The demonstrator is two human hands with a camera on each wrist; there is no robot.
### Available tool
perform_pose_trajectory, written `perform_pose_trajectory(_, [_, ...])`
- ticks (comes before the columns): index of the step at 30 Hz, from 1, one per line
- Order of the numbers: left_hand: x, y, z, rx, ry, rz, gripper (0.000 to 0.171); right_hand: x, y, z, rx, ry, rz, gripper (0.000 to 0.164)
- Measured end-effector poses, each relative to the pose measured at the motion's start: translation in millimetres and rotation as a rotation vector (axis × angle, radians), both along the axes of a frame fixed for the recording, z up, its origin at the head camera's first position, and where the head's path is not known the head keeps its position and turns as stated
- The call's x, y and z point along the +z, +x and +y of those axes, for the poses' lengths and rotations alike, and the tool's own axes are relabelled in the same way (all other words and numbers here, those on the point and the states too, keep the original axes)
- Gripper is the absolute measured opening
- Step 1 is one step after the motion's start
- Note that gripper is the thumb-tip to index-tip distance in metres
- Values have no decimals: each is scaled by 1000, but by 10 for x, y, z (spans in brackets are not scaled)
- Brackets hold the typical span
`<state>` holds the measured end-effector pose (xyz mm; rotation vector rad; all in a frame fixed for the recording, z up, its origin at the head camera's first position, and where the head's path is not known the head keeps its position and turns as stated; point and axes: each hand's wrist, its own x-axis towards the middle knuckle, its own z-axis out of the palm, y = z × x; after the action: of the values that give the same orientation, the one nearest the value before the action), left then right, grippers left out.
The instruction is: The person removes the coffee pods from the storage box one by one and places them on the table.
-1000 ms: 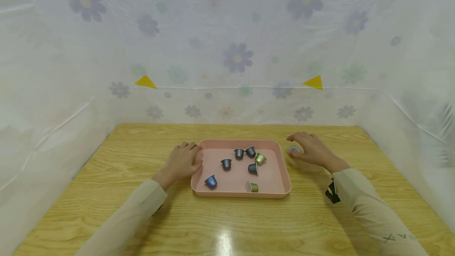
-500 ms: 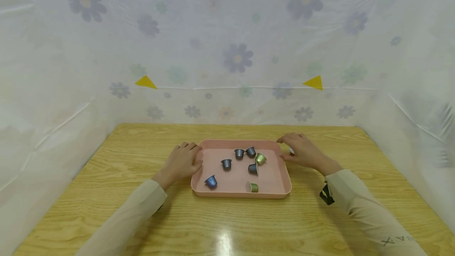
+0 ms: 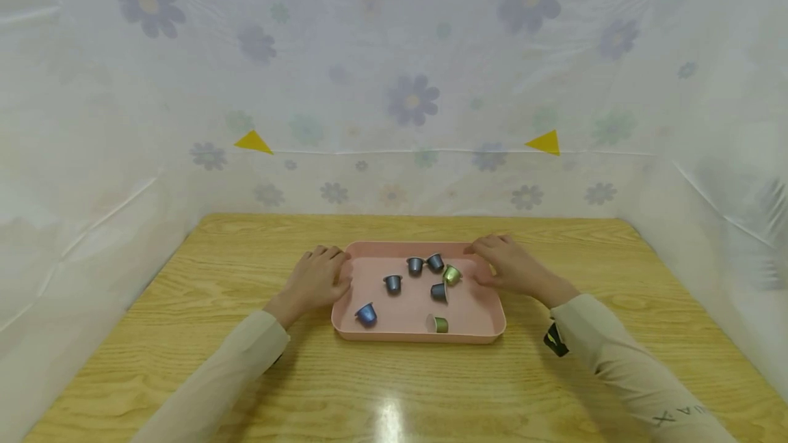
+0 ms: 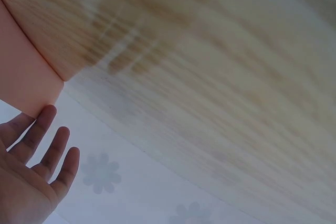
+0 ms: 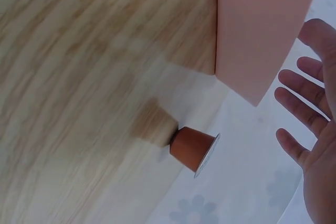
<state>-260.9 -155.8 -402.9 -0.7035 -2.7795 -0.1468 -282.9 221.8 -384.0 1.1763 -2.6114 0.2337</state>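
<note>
Two pale sleeves come in from the bottom edge, which cuts both off. On the right sleeve (image 3: 634,361) run a few dark characters; one resembles an X, and the rest sit too slanted to read with certainty. A black object (image 3: 556,340) pokes out beneath that cuff, most of it hidden.

On the wood-grain surface (image 3: 295,388) lies the pink tray (image 3: 418,338), between the hands. Near its front wall are a green capsule (image 3: 440,325) on its side and a blue capsule (image 3: 366,314). The left hand (image 3: 310,280) rests at the tray's left edge, fingers loosely extended, tips against the wall; the left wrist view crops its palm. The right hand (image 3: 516,269) has its fingers apart, thumb and forefinger over the tray's right edge; contact there is hard to make out.

Further back are four dark capsules (image 3: 392,284) and a light green capsule (image 3: 452,275). An orange-brown capsule (image 5: 191,148) lies outside the tray, visible only from the right wrist; any print on its edge-on lid is illegible.

Behind hangs a flowered curtain (image 3: 369,53) with two yellow triangles (image 3: 546,143); dark tips are cut off at the top.
</note>
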Motion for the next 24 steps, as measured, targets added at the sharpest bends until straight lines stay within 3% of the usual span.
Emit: perform_pose_trajectory(24, [12, 10, 6, 0, 1, -2, 40, -109, -1, -217, 40, 37, -24, 34])
